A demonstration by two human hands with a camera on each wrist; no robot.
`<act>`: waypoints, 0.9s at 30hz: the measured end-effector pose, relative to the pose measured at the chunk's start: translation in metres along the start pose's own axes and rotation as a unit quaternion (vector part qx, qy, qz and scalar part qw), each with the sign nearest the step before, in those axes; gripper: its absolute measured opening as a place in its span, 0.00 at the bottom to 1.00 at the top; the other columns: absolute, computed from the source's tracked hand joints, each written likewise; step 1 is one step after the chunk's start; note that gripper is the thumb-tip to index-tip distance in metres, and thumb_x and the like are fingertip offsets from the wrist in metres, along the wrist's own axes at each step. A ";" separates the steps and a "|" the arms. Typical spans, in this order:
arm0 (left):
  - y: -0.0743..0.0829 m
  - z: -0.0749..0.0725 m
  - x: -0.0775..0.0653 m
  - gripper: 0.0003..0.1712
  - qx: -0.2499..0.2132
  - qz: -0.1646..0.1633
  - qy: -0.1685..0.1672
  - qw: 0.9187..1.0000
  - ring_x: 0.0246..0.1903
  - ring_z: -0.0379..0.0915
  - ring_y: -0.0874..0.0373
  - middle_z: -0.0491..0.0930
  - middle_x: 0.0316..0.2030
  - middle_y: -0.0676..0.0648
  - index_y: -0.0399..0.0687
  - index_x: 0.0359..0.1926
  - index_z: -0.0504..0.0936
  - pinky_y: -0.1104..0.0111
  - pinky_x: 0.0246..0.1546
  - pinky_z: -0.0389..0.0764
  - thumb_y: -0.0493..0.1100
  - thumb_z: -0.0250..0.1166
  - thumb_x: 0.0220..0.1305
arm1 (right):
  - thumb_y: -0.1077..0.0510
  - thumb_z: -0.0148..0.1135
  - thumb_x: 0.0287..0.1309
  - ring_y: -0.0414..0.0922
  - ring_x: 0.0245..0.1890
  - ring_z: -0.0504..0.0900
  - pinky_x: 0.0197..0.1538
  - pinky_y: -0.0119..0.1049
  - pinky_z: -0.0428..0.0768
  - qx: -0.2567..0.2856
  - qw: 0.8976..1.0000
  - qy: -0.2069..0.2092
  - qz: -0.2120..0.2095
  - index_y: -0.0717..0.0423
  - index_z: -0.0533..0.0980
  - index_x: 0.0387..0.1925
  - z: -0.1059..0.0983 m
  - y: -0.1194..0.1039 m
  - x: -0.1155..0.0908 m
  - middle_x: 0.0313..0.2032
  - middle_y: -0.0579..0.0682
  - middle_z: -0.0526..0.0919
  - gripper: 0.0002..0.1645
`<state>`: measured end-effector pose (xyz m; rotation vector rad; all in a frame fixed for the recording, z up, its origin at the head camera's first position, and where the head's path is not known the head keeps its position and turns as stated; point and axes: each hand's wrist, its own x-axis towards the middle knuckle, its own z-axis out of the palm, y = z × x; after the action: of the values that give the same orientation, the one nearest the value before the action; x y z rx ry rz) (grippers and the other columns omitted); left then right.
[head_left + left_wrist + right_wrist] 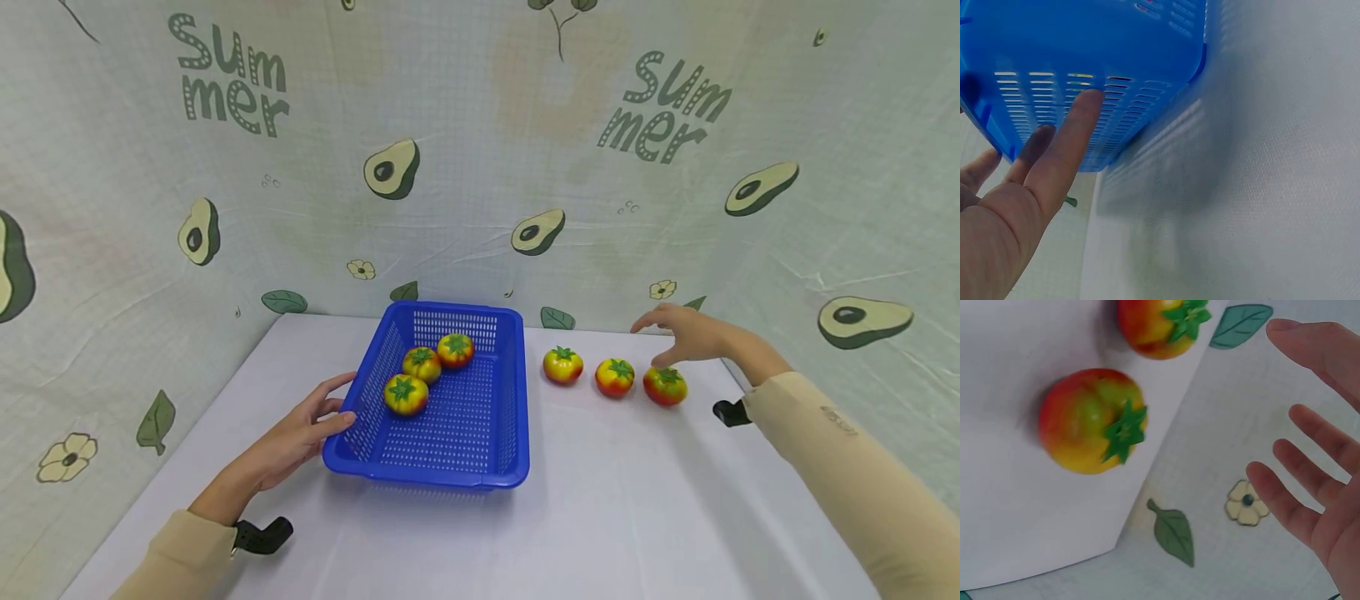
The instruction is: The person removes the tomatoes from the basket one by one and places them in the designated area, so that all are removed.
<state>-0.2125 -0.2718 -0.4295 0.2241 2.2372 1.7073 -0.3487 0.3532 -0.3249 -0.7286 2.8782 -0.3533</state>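
A blue plastic basket [472, 425] with slotted walls stands on the table and contains three red-and-yellow tomatoes [407, 394]. My left hand [300, 429] is at its left side, fingers fairly straight against the outside of the slotted wall and thumb at the rim; the left wrist view shows a fingertip [1090, 100] on the slots. To the right of the basket lie a yellowish tomato [562, 365], a middle tomato [615, 377] and a rightmost tomato [665, 385]. Just above the rightmost one hovers my right hand [693, 333], fingers spread and holding nothing.
White cloth covers the table [600, 500]. Behind and at both sides hangs a pale curtain [465, 108] printed with avocados, leaves and lettering. Black straps [262, 536] are on both wrists.
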 end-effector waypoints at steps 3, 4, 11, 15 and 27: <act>0.000 0.000 0.000 0.47 -0.002 0.002 0.000 1.000 0.65 0.75 0.40 0.62 0.74 0.29 0.61 0.87 0.43 0.46 0.63 0.81 0.51 0.61 0.80 | 0.56 0.82 0.55 0.62 0.62 0.75 0.59 0.67 0.81 -0.006 1.000 0.006 -0.017 0.49 0.81 0.64 -0.012 -0.023 0.009 0.65 0.60 0.77 0.35; 0.000 0.000 0.000 0.47 -0.003 0.003 0.000 1.000 0.64 0.75 0.40 0.62 0.74 0.29 0.62 0.87 0.43 0.46 0.63 0.82 0.51 0.61 0.80 | 0.57 0.82 0.55 0.62 0.63 0.74 0.60 0.67 0.80 -0.004 1.000 0.006 -0.022 0.49 0.80 0.65 -0.016 -0.031 0.012 0.65 0.60 0.77 0.35; -0.001 0.001 0.000 0.47 -0.005 0.004 0.000 1.000 0.64 0.76 0.40 0.62 0.74 0.29 0.61 0.86 0.43 0.47 0.62 0.82 0.51 0.61 0.80 | 0.59 0.81 0.56 0.60 0.68 0.72 0.63 0.65 0.80 0.005 0.998 -0.004 -0.061 0.46 0.78 0.68 -0.033 -0.085 0.033 0.68 0.57 0.75 0.38; -0.001 0.001 0.001 0.47 -0.005 0.005 0.000 1.000 0.63 0.76 0.40 0.63 0.73 0.30 0.61 0.86 0.43 0.47 0.62 0.82 0.51 0.61 0.80 | 0.58 0.81 0.56 0.59 0.68 0.72 0.63 0.62 0.81 -0.003 0.996 -0.007 -0.089 0.46 0.77 0.69 -0.035 -0.110 0.047 0.68 0.56 0.75 0.39; -0.003 0.002 0.000 0.48 -0.005 0.005 0.005 1.000 0.64 0.76 0.40 0.63 0.73 0.30 0.60 0.86 0.43 0.46 0.62 0.82 0.51 0.62 0.79 | 0.58 0.81 0.57 0.57 0.69 0.72 0.64 0.57 0.82 0.000 0.989 -0.024 -0.145 0.45 0.75 0.72 -0.030 -0.176 0.086 0.69 0.55 0.75 0.42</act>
<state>-0.2115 -0.2713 -0.4324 0.2257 2.2377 1.7266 -0.3502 0.1666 -0.2576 -1.1421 2.7281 -0.3644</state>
